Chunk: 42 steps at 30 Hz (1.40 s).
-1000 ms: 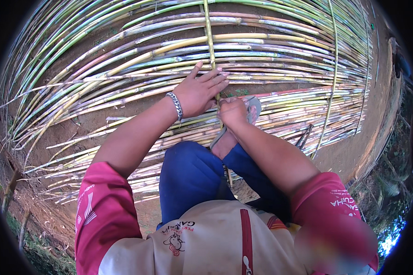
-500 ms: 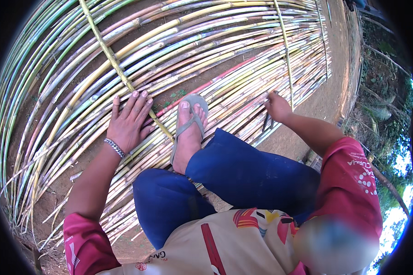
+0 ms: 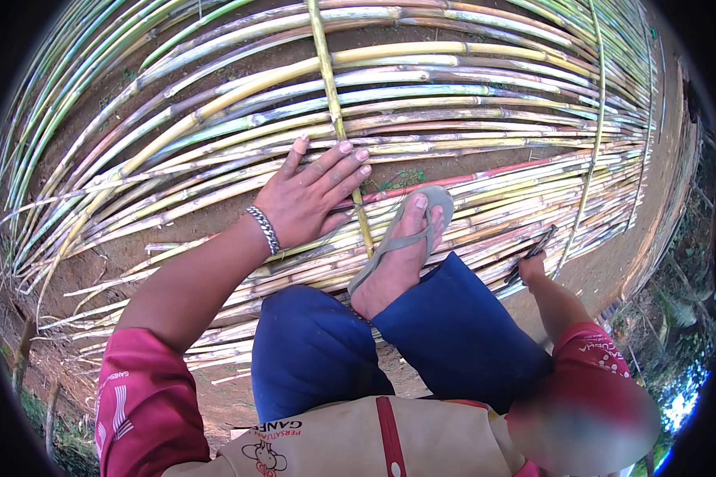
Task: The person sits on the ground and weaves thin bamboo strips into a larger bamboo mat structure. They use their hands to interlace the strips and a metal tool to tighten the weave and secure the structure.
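Observation:
My left hand (image 3: 306, 195) lies flat with fingers apart on long jointed canes (image 3: 445, 143), its fingertips beside a thicker yellow-green cross-cane (image 3: 326, 75) that runs over them. A chain bracelet (image 3: 263, 229) circles that wrist. My right hand (image 3: 533, 266) is closed on a dark pliers-like tool (image 3: 547, 237) over the near edge of the canes at the right; its exact kind is hard to make out. My sandalled foot (image 3: 406, 258) rests on the canes between the hands, next to the cross-cane's near end.
A thinner cross-cane (image 3: 599, 103) spans the layer farther right, with another (image 3: 652, 87) beyond it. Bare brown soil (image 3: 668, 159) shows at the right. Greenery (image 3: 668, 318) borders the lower right. Short upright stakes (image 3: 22, 358) stand at the lower left.
The whole view has shifted, so the canes appear farther right. My left hand stays by the same cross-cane. My right hand has come nearer the canes' near edge, with the tool's tip turned upward.

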{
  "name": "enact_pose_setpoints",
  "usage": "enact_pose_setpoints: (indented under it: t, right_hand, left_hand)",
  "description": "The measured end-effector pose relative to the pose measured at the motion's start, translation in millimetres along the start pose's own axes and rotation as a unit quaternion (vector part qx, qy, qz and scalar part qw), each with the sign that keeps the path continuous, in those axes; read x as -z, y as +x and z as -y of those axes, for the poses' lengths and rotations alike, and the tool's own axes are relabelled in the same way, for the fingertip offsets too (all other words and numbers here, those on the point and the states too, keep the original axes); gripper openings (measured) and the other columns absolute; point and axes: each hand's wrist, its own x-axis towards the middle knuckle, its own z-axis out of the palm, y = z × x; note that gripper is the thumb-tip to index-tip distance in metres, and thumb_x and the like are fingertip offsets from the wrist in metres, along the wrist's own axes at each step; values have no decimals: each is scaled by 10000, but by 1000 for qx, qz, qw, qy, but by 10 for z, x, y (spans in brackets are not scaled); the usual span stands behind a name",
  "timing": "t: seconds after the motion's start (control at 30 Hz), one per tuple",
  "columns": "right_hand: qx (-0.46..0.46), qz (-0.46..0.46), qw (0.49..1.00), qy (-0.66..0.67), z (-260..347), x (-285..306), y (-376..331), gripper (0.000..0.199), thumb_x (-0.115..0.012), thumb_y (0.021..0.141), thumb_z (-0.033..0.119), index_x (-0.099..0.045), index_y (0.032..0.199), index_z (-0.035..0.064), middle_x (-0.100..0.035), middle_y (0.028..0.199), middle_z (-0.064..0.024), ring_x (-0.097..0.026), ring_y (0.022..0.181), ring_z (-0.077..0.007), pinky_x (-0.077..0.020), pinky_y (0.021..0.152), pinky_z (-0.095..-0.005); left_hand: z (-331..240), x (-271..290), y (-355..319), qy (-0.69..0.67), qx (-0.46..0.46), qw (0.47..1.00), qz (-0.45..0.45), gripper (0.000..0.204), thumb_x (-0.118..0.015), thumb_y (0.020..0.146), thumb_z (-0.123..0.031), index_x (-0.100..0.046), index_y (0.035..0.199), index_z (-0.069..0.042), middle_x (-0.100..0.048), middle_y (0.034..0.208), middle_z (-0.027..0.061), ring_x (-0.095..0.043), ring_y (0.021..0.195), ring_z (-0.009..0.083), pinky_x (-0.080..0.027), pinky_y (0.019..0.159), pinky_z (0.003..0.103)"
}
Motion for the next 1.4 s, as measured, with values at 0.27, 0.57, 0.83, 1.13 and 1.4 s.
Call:
enact_pose_setpoints:
  t: [0.27, 0.57, 0.83, 1.13, 1.4]
  right_hand:
    - [82, 64, 995, 5, 313, 304, -815, 756, -537, 948, 179, -175, 1589, 7, -631, 1232, -324, -680, 1081, -410, -516, 986, -447]
    - [487, 24, 845, -219, 1655, 1661, -2461, 353, -666, 787, 43, -601, 1132, 75, -636, 906, -203, -637, 901, -438, -522, 804, -528]
    - [546, 40, 783, -296, 2914, 1429, -3227, 252, -712, 837, 148, -609, 1052, 66, -673, 861, -186, -653, 963, -401, -539, 817, -515]
    - [482, 138, 794, -343, 3343, 1406, -3405, 277, -707, 910, 239, -619, 1107, 67, -700, 977, -222, -619, 1095, -446, -503, 949, -524]
    - [492, 77, 738, -455, 3379, 1288, -3535, 374, -680, 934, 314, -639, 1245, 111, -710, 1146, -200, -587, 1257, -406, -488, 1027, -529]
  left_hand:
    - [-127, -68, -46, -45, 43, 998, -12, 737, -524, 1012, -569, -358, 1638, -215, -307, 1716, -15, -218, 1604, 203, -29, 1292, 583]
    - [-296, -137, -83, -46, 99, 993, -41, 834, -540, 979, -640, -310, 1656, -210, -248, 1740, 8, -169, 1619, 218, -16, 1285, 615]
    - [-303, -106, -119, -28, 104, 993, -44, 868, -567, 957, -635, -290, 1665, -215, -262, 1736, -9, -197, 1610, 208, -20, 1294, 593]
    - [-307, -141, -104, -31, 98, 994, -46, 874, -585, 947, -627, -294, 1661, -216, -237, 1742, -23, -206, 1603, 199, -29, 1294, 590]
    - [-279, -174, -104, -67, 91, 992, -62, 870, -587, 957, -614, -289, 1661, -199, -211, 1748, -14, -191, 1607, 209, -66, 1296, 587]
